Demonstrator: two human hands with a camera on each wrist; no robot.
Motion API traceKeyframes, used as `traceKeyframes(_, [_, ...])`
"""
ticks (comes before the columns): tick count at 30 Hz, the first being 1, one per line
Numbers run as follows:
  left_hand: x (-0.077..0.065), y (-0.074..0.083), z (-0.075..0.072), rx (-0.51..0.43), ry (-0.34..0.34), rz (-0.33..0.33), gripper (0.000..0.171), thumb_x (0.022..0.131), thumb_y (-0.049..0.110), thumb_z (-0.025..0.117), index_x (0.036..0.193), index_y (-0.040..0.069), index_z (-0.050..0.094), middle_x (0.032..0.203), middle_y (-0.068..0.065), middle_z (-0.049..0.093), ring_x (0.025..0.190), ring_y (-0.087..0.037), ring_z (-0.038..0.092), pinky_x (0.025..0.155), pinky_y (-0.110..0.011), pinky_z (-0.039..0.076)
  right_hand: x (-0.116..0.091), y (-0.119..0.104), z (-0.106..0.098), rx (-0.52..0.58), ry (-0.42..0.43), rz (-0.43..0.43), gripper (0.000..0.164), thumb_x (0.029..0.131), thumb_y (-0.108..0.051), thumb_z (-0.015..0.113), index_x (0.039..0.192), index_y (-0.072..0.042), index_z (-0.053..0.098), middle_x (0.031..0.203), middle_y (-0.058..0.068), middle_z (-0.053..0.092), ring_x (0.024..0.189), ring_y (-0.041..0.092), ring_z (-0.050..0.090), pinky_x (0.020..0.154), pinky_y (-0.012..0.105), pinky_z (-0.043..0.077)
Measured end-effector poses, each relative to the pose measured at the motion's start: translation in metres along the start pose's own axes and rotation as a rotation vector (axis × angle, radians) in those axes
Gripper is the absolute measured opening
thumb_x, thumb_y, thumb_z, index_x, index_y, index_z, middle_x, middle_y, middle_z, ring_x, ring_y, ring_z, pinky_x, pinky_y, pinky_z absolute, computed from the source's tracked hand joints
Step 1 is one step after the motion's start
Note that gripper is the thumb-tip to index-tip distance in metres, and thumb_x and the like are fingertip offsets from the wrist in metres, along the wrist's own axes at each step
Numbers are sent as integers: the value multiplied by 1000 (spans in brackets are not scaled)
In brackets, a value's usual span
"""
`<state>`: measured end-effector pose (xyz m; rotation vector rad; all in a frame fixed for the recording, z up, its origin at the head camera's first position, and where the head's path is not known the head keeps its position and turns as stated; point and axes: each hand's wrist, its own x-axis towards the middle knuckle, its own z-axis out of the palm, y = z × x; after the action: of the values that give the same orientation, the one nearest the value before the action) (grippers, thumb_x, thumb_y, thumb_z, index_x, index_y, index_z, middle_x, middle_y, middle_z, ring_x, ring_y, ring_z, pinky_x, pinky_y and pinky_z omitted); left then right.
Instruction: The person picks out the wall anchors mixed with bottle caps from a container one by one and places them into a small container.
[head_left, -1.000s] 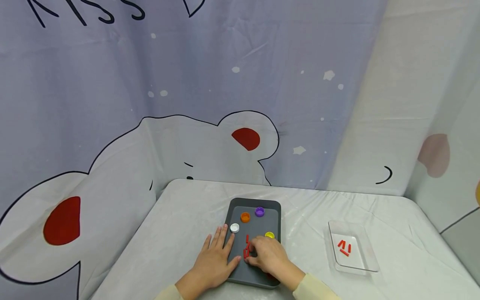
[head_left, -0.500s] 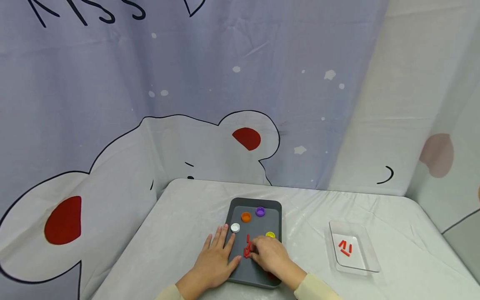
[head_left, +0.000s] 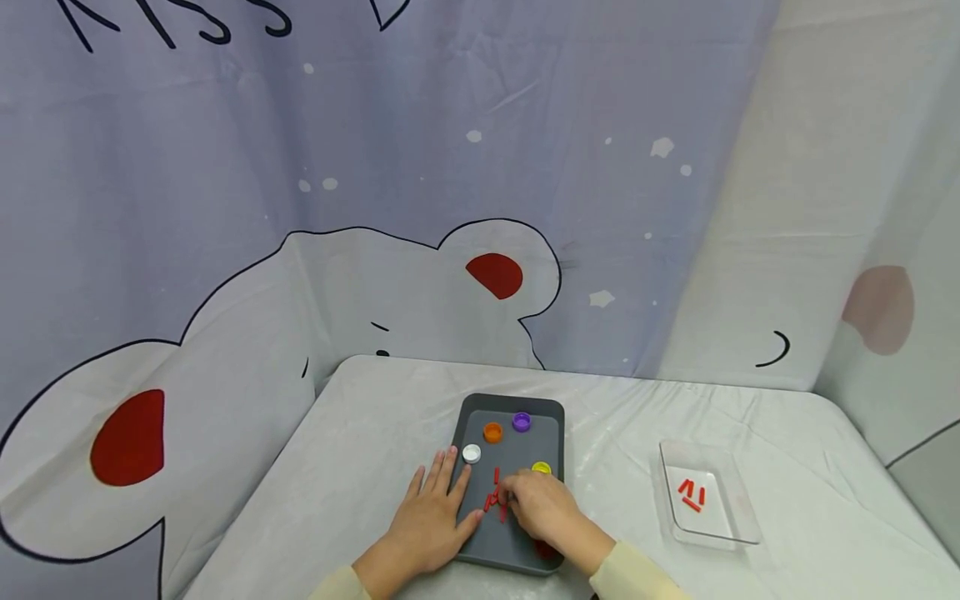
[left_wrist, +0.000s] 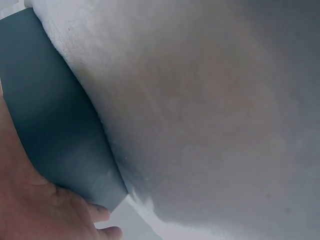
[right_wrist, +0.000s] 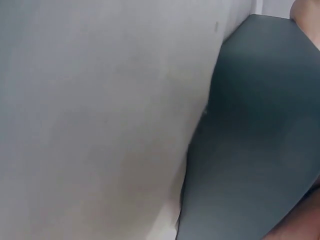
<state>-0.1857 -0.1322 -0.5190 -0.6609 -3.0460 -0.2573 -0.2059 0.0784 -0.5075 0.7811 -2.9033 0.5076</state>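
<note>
In the head view a dark grey rectangular tray [head_left: 517, 546] lies on the cloth-covered table. My left hand [head_left: 427, 521] rests flat with spread fingers over the tray's left edge. Several small red sticks [head_left: 497, 476] lie in the middle of the tray. Among them my right hand [head_left: 542, 504] has curled fingers and pinches a red stick [head_left: 503, 513], partly hidden by the fingertips. Round caps stand about in the tray: white [head_left: 471, 454], orange [head_left: 492, 432], purple [head_left: 522, 422] and yellow [head_left: 542, 468]. A red thing [head_left: 545, 550] shows partly under my right wrist.
To the right stands a clear plastic box [head_left: 720, 533] with several red sticks [head_left: 692, 504] inside. White cloth [head_left: 600, 433] covers the table. A printed curtain [head_left: 390, 150] hangs behind it. Both wrist views mostly show cloth and bare tray.
The red sticks near my right fingertips have shifted; one now lies lower, beside the thumb. The right hand has moved only slightly. The left hand has stayed on the tray's edge.
</note>
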Motion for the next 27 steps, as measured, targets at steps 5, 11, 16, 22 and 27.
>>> traceKeyframes(5, [1, 0, -1, 17, -5, -3, 71, 103, 57, 41, 155, 8, 43, 167, -19, 19, 154, -38, 18, 119, -60, 20, -1, 0, -3, 5, 0, 5, 16, 85, -8, 76, 80, -20, 67, 76, -6, 60, 68, 12, 57, 61, 31, 50])
traceKeyframes(11, [1, 1, -1, 23, -7, -2, 71, 103, 56, 42, 154, 7, 43, 167, -20, 19, 154, -38, 19, 119, -61, 20, -5, 2, -14, 15, -48, -39, 12, 79, -7, 76, 88, -15, 72, 81, -6, 60, 71, 13, 58, 66, 33, 52])
traceKeyframes(16, [0, 3, -5, 17, -11, -5, 70, 103, 55, 44, 154, 7, 44, 166, -21, 21, 153, -39, 19, 118, -61, 21, -6, 8, -22, 42, -147, -47, 24, 77, -20, 84, 98, -15, 73, 87, -7, 58, 75, 11, 56, 71, 33, 51])
traceKeyframes(22, [-1, 3, -6, 16, -17, -8, 71, 103, 57, 42, 154, 7, 44, 166, -20, 21, 153, -39, 19, 119, -61, 21, -8, 12, -20, 45, -167, -67, 34, 73, -35, 90, 99, -18, 75, 87, -9, 56, 73, 9, 53, 69, 32, 48])
traceKeyframes(27, [0, 2, -5, 19, -15, -11, 71, 103, 57, 41, 154, 7, 43, 167, -20, 20, 154, -38, 19, 119, -61, 21, -9, 12, -17, 37, -135, -82, 32, 72, -35, 91, 96, -20, 76, 87, -10, 57, 73, 10, 53, 69, 32, 48])
